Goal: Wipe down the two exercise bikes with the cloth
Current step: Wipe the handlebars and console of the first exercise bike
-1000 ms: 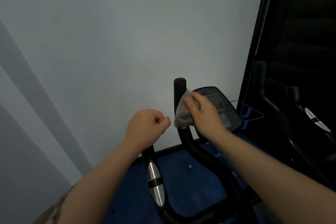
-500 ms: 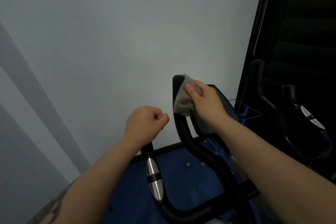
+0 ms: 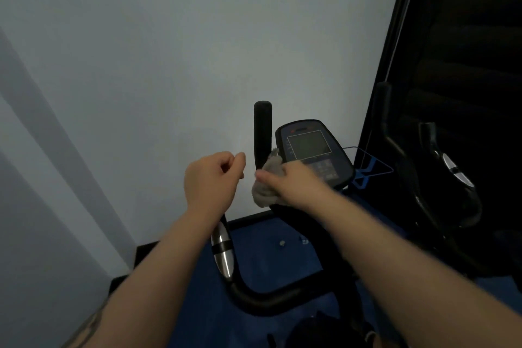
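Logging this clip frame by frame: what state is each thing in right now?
Left hand: fingers curled, holding nothing visible, above the left handlebar.
Right hand: gripping the cloth against the right handlebar.
Cloth: bunched, wrapped on the bar below its tip.
Right handlebar: upright, tip bare.
Left handlebar: top hidden behind the left hand.
Console: screen dark.
Second bike: untouched, in shadow on the right.
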The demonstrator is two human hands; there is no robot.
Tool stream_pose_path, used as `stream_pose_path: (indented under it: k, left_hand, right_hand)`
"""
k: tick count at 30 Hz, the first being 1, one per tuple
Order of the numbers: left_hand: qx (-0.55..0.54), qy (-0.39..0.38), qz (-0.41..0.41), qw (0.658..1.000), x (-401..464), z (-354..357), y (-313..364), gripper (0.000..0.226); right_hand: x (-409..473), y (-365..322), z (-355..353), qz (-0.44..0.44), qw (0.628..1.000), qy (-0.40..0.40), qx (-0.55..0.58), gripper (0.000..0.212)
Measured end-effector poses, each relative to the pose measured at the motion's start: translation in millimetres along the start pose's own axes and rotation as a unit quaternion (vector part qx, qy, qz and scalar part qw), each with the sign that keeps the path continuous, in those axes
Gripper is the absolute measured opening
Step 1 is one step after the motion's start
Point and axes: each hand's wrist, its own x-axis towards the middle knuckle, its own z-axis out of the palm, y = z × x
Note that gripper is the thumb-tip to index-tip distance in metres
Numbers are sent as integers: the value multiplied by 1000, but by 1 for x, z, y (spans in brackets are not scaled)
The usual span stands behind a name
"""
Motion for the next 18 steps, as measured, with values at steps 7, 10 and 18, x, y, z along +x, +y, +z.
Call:
stream_pose_path:
  k: [7, 10, 18]
  left_hand:
    - [-29, -20, 76, 996, -69, 12, 0, 26]
    - [21, -48, 96, 994, -95, 18, -3, 16]
    - [177, -11, 115, 977, -117, 27, -7, 23]
  right_hand:
    - [-35, 46, -13, -63, 996, -41, -42, 35]
    - [-25, 43, -18, -82, 993, -64, -47, 30]
    - [-53, 70, -17, -114, 990, -80, -7, 17]
